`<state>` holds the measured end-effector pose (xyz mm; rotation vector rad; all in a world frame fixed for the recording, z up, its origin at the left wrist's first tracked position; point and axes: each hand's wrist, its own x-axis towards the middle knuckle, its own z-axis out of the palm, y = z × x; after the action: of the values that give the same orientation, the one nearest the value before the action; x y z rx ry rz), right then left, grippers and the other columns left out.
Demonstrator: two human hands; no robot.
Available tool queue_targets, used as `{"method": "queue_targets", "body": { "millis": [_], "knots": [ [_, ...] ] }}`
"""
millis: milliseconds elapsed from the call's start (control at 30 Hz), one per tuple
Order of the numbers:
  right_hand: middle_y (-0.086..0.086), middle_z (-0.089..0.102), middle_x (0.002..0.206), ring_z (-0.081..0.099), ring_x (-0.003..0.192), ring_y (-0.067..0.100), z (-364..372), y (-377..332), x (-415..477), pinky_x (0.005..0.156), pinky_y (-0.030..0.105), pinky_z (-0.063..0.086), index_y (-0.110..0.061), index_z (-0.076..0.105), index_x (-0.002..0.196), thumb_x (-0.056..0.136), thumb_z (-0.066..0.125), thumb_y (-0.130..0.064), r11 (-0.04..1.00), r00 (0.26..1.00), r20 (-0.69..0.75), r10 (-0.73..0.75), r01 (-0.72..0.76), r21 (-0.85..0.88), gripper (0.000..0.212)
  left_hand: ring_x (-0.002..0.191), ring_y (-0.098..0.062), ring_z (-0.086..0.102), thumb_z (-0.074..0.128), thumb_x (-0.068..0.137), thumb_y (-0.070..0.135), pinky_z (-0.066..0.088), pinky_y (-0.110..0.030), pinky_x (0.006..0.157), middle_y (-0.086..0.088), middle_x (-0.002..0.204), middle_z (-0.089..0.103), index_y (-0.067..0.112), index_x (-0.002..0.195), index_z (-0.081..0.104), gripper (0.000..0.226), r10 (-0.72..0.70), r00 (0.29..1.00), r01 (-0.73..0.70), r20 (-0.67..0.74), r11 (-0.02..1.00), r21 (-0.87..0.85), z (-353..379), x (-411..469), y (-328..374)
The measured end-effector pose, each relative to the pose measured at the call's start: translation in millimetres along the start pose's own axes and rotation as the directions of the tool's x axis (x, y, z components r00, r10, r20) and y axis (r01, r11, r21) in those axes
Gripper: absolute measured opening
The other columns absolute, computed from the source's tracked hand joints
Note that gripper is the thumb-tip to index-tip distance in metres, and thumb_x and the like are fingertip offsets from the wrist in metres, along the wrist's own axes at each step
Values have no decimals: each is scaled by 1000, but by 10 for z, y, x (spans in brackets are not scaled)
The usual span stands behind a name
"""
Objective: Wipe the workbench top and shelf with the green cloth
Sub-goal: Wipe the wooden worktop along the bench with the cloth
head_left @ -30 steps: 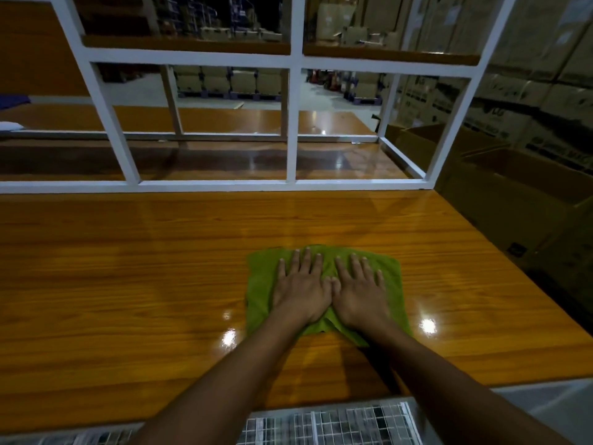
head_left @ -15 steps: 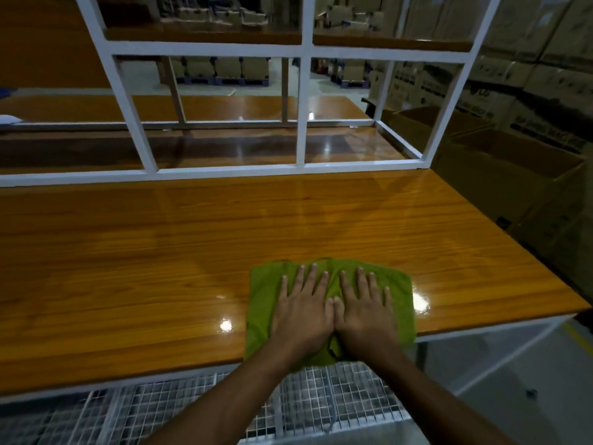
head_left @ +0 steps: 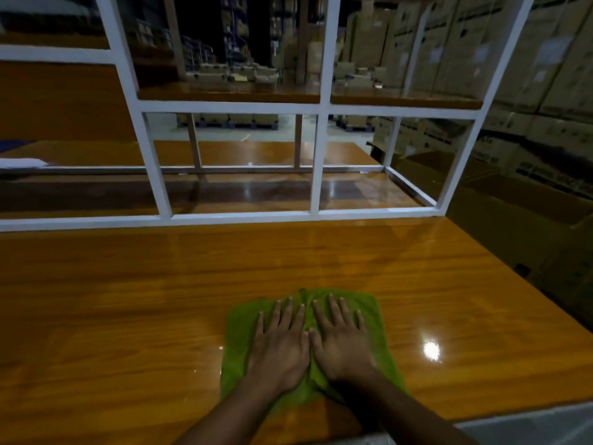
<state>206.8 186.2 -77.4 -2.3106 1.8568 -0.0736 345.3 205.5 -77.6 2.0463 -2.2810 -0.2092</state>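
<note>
Both palms flat on green cloth

We see left hand and right hand side by side, thumbs touching; fingers straight, grasping nothing; cloth spread beneath on workbench top.

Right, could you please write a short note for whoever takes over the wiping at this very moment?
The left hand lies flat, fingers straight, pressing on the green cloth.
The right hand does the same beside it, thumbs meeting.
The green cloth is spread on the workbench top, towards its right end, near the front edge.
Done: wiping of the top is under way. The surface shines, but how much has been covered cannot be told.
Left: the rest of the top, then the shelf in the white frame behind. Nothing is touching it.
</note>
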Motion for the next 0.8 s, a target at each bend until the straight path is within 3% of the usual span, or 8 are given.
{"method": "queue_targets", "body": {
  "millis": [100,167,233,800],
  "knots": [
    [3,-14,171,-14,158,21,-49,15,345,127,49,-7,-32,-3,164,82,-15,-66,1000,1000,22,-3,3,8,89,150,-20,-16,9,103,49,-7,-49,121,3,164,-16,27,157,-6,60,-43,999,43,11,999,-9,-19,393,-72],
    [4,-14,171,-14,158,22,-72,40,589,127,49,-7,-30,-4,164,101,3,-59,1000,999,40,-3,4,-22,69,151,-20,-12,11,103,49,-6,-49,121,2,165,-12,26,157,-2,61,-60,998,59,-14,998,-12,-22,656,-118],
    [5,-13,171,-13,158,23,-87,73,843,127,50,-6,-29,-3,164,108,14,-52,999,999,41,-16,17,-34,63,152,-20,-10,13,103,50,-5,-49,121,2,165,-10,25,158,0,61,-73,997,73,-26,997,-10,-34,890,-155],
    [5,-6,172,-7,159,25,-242,371,2667,127,52,-3,-32,3,163,107,8,-55,983,985,24,-173,174,-61,61,152,-28,-6,8,102,53,0,-53,121,-7,165,-7,20,158,-1,65,-274,960,275,-57,962,3,-152,2502,-310]
  ]
}}
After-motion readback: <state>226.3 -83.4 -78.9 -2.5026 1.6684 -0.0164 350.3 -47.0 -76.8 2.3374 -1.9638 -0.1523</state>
